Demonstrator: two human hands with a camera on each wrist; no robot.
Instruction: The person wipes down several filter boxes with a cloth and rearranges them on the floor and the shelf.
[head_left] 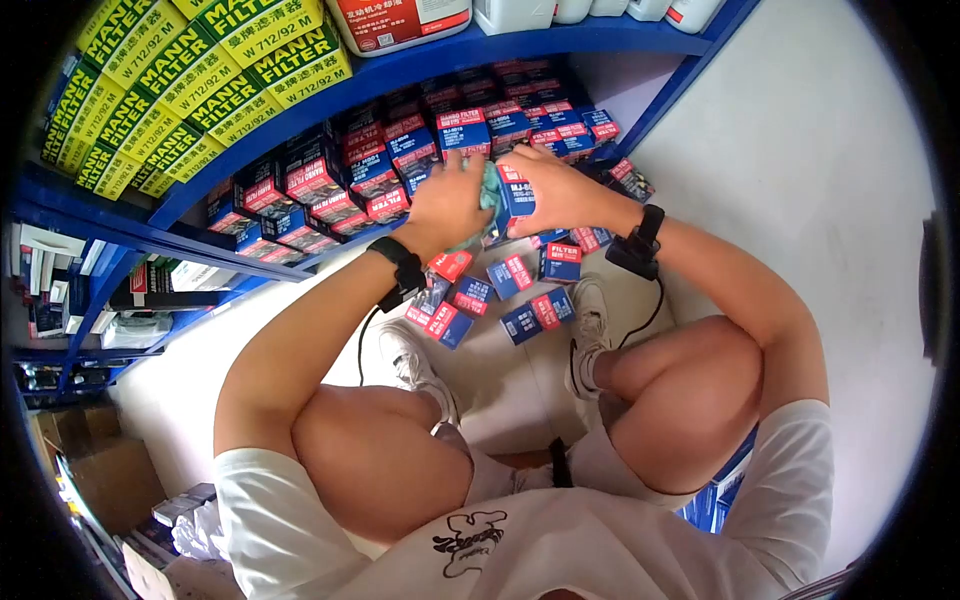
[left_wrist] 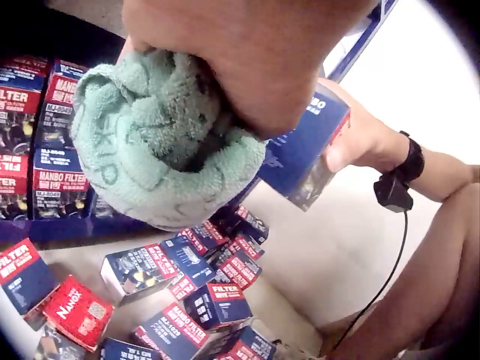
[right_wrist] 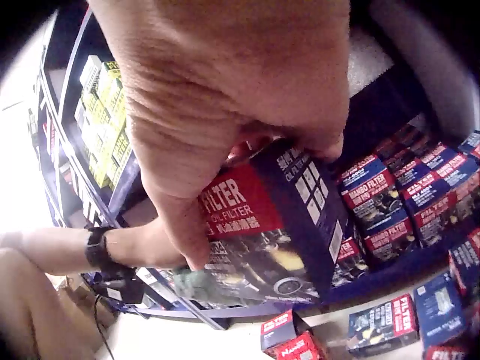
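In the head view my left hand (head_left: pixel 448 205) grips a bunched mint-green cloth (left_wrist: pixel 169 199); the left wrist view shows it folded thick below the palm. My right hand (head_left: pixel 562 192) holds a blue and red oil filter box (right_wrist: pixel 259 240), thumb on one side and fingers over the other. The cloth lies against the box in the head view. Both hands are in front of the low shelf, close to its rows of blue and red filter boxes (head_left: pixel 465 135). My left fingertips are partly hidden in the wrist views.
Loose filter boxes (head_left: pixel 512 275) lie on the floor between the shoes (head_left: pixel 592 315), with a red box (left_wrist: pixel 78 311) among them. Above runs a blue shelf edge (head_left: pixel 420 55) carrying yellow-green filter boxes (head_left: pixel 200 75) and a coolant jug (head_left: pixel 400 22). A white wall (head_left: pixel 810 150) stands right.
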